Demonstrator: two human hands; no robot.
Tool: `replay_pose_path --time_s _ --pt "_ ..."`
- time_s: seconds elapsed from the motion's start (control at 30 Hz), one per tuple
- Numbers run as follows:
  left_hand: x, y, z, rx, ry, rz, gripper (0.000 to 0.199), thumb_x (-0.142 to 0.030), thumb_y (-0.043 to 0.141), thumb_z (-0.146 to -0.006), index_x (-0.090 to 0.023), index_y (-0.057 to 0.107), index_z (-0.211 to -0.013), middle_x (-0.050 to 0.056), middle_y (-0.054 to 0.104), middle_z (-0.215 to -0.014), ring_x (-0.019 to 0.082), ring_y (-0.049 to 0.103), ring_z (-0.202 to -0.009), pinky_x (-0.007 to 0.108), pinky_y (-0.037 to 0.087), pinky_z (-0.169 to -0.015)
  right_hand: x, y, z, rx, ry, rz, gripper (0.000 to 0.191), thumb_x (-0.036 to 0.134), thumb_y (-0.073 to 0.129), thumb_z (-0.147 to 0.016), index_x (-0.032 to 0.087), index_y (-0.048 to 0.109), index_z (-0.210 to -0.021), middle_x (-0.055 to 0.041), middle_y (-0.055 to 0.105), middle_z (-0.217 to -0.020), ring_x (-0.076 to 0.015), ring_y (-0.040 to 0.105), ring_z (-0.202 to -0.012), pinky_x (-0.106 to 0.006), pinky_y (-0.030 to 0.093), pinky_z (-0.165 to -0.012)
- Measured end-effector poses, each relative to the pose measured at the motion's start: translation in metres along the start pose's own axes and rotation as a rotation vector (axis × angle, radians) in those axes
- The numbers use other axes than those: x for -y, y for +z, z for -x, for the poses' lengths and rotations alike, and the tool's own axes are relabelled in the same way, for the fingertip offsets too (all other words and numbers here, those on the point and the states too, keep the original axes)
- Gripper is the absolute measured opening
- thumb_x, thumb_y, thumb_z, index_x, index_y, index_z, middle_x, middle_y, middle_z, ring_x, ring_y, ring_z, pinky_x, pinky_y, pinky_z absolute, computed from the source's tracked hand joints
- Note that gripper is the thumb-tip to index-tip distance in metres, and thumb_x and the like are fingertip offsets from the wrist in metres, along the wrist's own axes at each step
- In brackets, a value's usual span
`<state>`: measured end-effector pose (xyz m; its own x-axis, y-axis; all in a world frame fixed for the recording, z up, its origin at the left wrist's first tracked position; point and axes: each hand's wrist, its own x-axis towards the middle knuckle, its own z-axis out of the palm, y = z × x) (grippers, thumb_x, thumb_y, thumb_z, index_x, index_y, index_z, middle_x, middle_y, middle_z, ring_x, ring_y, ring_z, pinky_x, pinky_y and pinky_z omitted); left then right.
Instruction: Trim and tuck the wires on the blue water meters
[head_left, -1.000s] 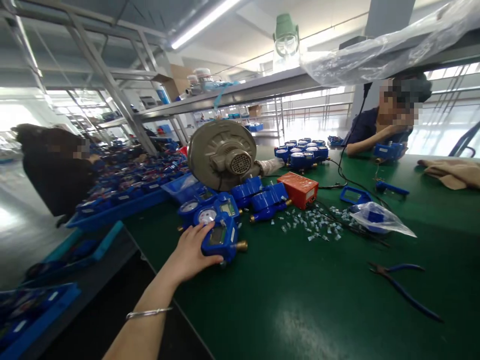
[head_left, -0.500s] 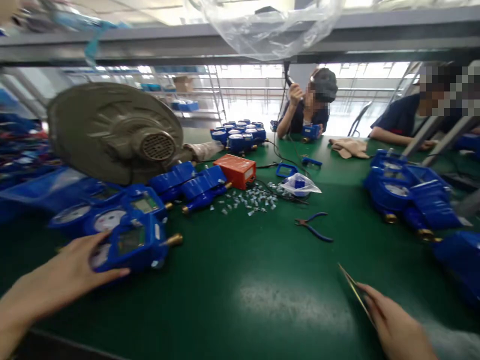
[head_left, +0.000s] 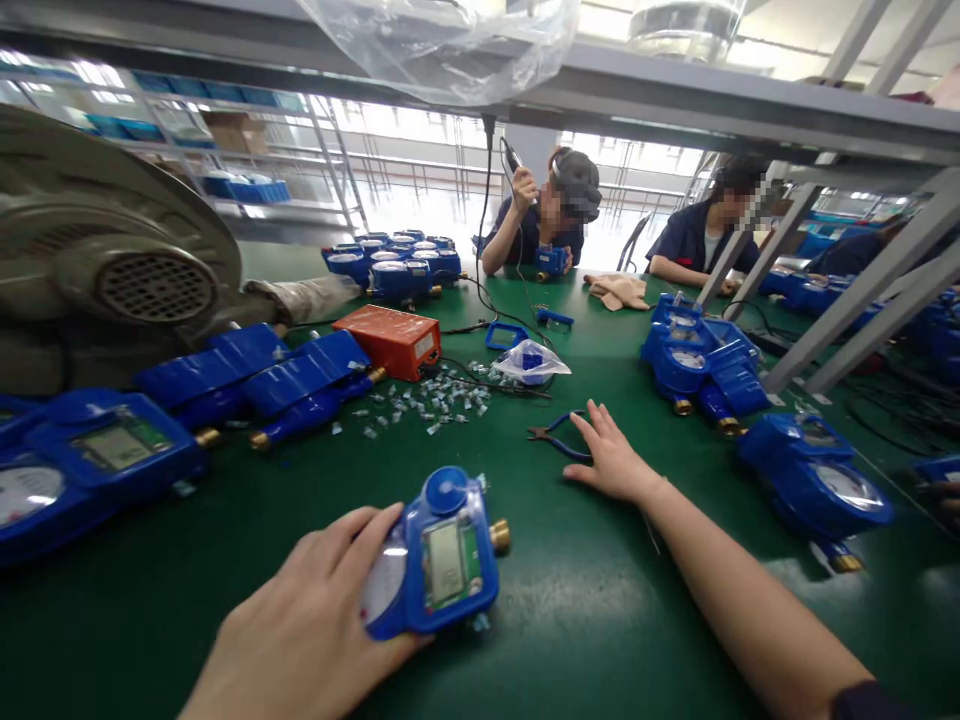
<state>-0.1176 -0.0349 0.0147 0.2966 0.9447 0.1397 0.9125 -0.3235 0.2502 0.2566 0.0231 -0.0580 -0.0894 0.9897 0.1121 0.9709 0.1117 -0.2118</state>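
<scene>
My left hand (head_left: pixel 315 590) grips a blue meter (head_left: pixel 450 560) with a small display and a brass fitting, low in the middle of the view. My right hand (head_left: pixel 611 455) has its fingers spread over the handles of the blue-handled pliers (head_left: pixel 559 440), whose jaws point left. Whether the fingers touch the handles is hard to tell. Small clear pieces (head_left: pixel 427 400) lie scattered beyond the held meter, near an orange box (head_left: pixel 390 340) and a plastic bag (head_left: pixel 532 362) holding something blue.
More blue meters stand at the left (head_left: pixel 120 440), at the back (head_left: pixel 397 262) and at the right (head_left: pixel 817 480). A large green-grey blower (head_left: pixel 112 250) fills the left. Slanted metal posts (head_left: pixel 847 300) rise at the right. Across the table a person (head_left: pixel 540 210) holds a tool.
My left hand has brought the meter rightward, away from the left group. The thin object that was in my right hand is gone from it, and that hand has reached forward to the pliers. The view has turned right.
</scene>
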Motion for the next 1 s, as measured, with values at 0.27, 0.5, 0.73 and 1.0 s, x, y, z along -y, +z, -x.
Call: replay_pose_path --time_s 0.27,0.5,0.73,1.0 --pt "-0.076 0.006 -0.069 0.168 0.214 -0.028 0.095 -0.072 0.060 -0.062 -0.026 0.033 -0.140 0.007 0.039 -0.143 0.037 0.044 -0.120 0.050 0.043 -0.093 0.003 0.005 -0.020 0.018 0.043 -0.073 0.073 0.063 0.051 -0.079 0.014 0.044 -0.133 -0.0191 0.047 -0.129 -0.0341 0.036 -0.123 -0.048 0.018 -0.105" --pt "-0.077 0.024 -0.042 -0.075 0.154 0.131 0.076 -0.054 0.064 -0.073 -0.025 0.037 -0.138 0.008 0.028 -0.147 0.034 0.033 -0.129 0.049 0.031 -0.106 -0.006 -0.019 0.005 -0.100 0.202 -0.381 0.050 0.057 0.048 -0.083 0.012 0.062 -0.099 -0.0171 0.055 -0.106 -0.0309 0.046 -0.105 -0.045 0.029 -0.097" --pt "-0.121 0.050 0.016 0.024 -0.260 1.005 0.025 -0.043 0.071 -0.071 -0.023 0.065 -0.085 0.007 0.062 -0.088 0.027 0.059 -0.085 0.039 0.049 -0.079 0.008 -0.046 0.089 -0.047 0.260 -0.983 0.052 0.054 0.019 -0.092 0.015 0.047 -0.111 -0.0093 0.058 -0.091 -0.0185 0.055 -0.074 -0.033 0.047 -0.069" --pt "-0.165 0.093 -0.002 0.345 -0.718 1.963 0.028 -0.027 0.074 -0.074 -0.018 0.058 -0.095 0.003 0.062 -0.090 0.016 0.061 -0.086 0.033 0.050 -0.086 0.049 -0.026 0.144 0.152 0.247 -1.905 0.046 0.051 0.040 -0.088 0.017 0.057 -0.114 -0.0099 0.059 -0.092 -0.0206 0.053 -0.081 -0.035 0.042 -0.076"
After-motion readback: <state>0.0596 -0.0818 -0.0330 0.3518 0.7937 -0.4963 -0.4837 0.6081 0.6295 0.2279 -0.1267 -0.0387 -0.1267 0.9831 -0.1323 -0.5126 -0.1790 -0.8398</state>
